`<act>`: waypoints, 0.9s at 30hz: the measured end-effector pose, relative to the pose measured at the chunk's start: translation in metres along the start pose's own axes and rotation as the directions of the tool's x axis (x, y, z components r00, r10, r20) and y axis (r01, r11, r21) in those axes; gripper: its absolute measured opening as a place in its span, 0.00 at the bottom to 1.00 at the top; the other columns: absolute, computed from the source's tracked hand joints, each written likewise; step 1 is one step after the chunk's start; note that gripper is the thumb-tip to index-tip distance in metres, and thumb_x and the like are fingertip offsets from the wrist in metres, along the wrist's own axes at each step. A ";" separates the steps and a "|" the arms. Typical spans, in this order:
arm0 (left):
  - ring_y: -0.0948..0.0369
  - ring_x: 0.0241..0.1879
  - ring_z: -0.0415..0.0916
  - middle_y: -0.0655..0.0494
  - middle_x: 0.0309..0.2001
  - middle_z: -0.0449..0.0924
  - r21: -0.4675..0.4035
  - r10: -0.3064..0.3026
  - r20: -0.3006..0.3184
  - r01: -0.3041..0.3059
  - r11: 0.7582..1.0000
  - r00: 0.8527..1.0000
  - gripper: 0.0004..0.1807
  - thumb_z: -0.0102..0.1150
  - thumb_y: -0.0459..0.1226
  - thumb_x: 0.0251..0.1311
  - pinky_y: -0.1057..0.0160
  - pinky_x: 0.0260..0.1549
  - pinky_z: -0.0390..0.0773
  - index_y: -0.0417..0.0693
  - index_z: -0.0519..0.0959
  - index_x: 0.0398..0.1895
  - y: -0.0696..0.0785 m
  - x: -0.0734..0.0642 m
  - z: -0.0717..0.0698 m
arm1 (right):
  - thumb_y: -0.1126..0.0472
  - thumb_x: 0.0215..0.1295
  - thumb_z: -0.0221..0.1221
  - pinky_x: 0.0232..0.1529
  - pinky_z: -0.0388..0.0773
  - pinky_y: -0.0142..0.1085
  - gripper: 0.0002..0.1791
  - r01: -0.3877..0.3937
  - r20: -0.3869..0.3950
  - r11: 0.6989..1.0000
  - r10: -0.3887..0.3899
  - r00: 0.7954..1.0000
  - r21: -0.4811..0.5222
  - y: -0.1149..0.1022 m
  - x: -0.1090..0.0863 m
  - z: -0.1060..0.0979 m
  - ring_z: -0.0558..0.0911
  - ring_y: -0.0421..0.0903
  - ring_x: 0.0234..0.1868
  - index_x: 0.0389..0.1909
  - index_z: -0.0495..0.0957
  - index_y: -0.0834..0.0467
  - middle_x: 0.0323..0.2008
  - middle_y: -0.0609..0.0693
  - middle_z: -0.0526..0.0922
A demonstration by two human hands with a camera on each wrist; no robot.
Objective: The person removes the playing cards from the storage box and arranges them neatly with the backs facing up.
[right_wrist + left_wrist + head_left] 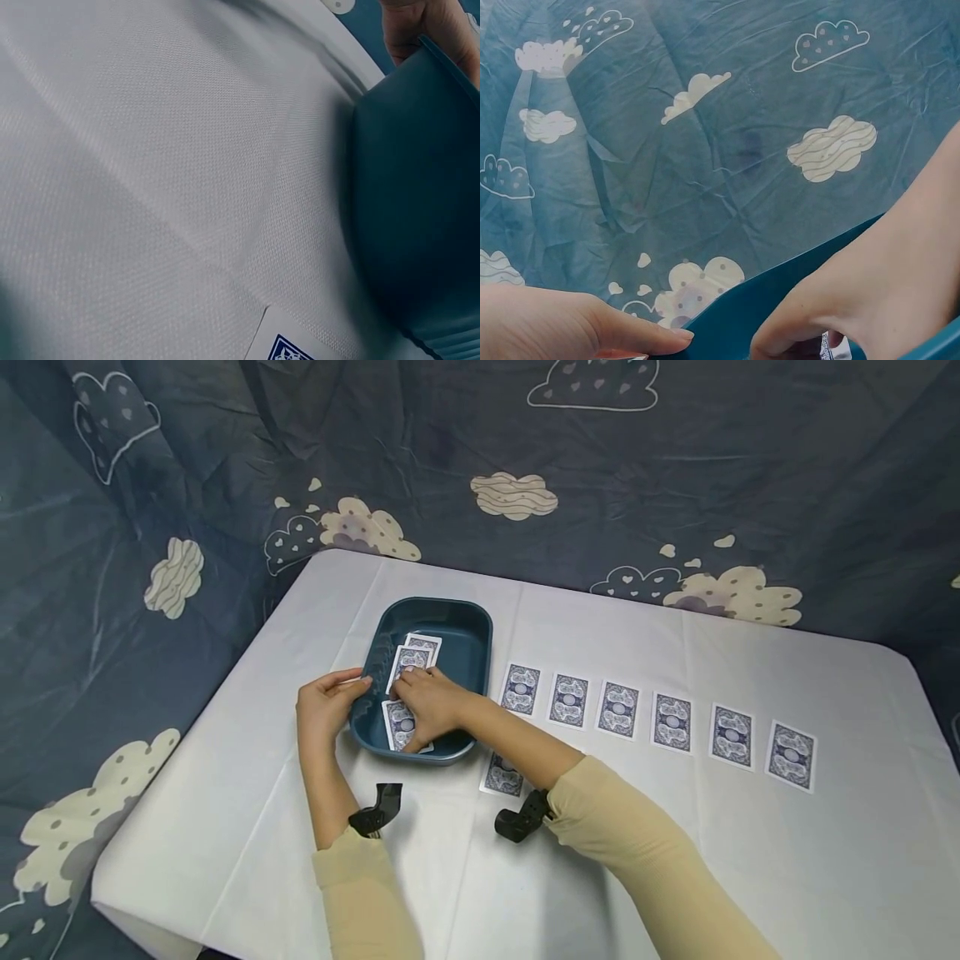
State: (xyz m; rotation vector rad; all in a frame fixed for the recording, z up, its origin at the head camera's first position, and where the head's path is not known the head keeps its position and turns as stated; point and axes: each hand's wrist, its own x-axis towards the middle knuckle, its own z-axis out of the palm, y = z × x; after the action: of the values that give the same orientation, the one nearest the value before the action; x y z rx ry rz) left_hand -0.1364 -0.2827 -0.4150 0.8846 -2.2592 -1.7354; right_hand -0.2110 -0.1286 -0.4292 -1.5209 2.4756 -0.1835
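A dark teal tray [477, 635] stands on the white table, with several playing cards [423, 643] lying face down in it, patterned blue backs up. My left hand [324, 703] grips the tray's left rim, thumb over the edge. Inside the tray is my right hand [437, 706], bent over a playing card [400, 720] near the front. Its fingers are at that card's far end and its thumb at the near end, pinching it. In the left wrist view the right hand [862, 292] reaches down past the rim, its fingertips partly hidden.
To the tray's right, six face-down cards [618, 710] lie spaced in a row on the tablecloth [847, 860]. Another card [501, 777] lies nearer, partly under the right forearm. A dark curtain [420, 427] with cloud prints hangs behind the table.
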 end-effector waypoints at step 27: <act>0.76 0.27 0.74 0.67 0.26 0.82 0.081 -0.034 -0.030 0.036 0.996 0.999 0.19 0.67 0.41 0.50 0.73 0.31 0.70 0.44 0.82 0.46 0.010 -0.011 0.003 | 0.30 0.30 0.63 0.53 0.64 0.50 0.51 -0.310 -0.385 0.950 0.269 0.883 -0.047 0.054 -0.214 -0.041 0.71 0.52 0.49 0.55 0.70 0.59 0.48 0.54 0.72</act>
State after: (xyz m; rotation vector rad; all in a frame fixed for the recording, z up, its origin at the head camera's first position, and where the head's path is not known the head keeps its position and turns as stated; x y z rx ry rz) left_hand -0.1320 -0.2730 -0.4041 0.9643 -2.3248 -1.6436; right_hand -0.1751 0.0855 -0.3744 -1.2186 3.0259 -0.3181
